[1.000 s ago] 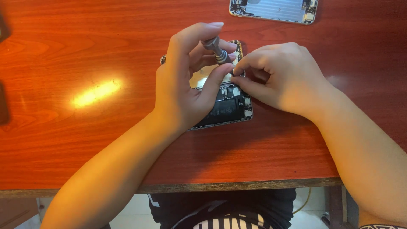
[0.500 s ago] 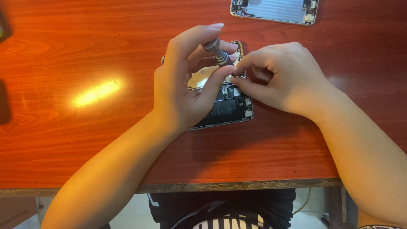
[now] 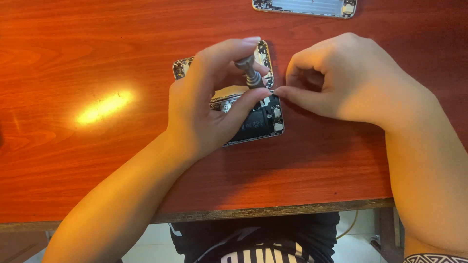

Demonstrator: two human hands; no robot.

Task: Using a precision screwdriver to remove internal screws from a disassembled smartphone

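While the opened smartphone with its dark battery and bare metal frame lay near the mid of the red-brown wooden table, long axis running toward the far edge, the left hand was directly over it, thumb and fingers closed on a small grey ribbed screwdriver, tip pointing down into the phone's right side. Right hand sat just beside, rt of the phone, fingers curled, forefinger touching the left thumb tip; holding nothing I could see. Silver back cover lay at the far edge, well apart.
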